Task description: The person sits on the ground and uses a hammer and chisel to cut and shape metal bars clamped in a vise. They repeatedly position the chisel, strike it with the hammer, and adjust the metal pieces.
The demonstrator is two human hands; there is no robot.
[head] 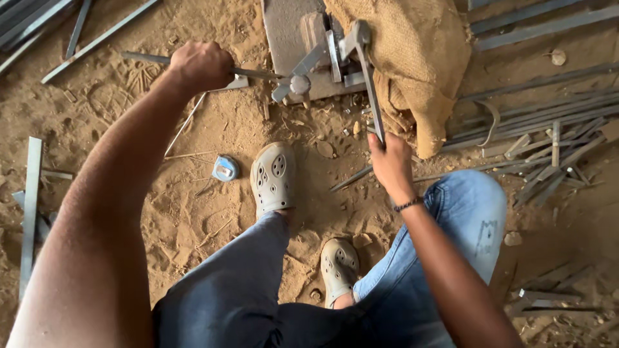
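Observation:
My left hand (201,64) is closed around a long flat metal strip (143,58) that runs into a hand-lever cutting machine (322,51) on the sandy ground. My right hand (391,162) grips the lower end of the machine's long lever handle (370,80), which slopes down toward me. A bracelet sits on my right wrist. I am crouched in blue jeans, with two grey perforated clogs, one (273,178) ahead and one (339,266) nearer me.
A burlap sack (412,58) lies draped to the right of the machine. Piles of cut metal strips (548,154) lie at the right, more bars at the top left (39,19) and left edge (29,206). A small blue tape measure (225,169) lies on the sand.

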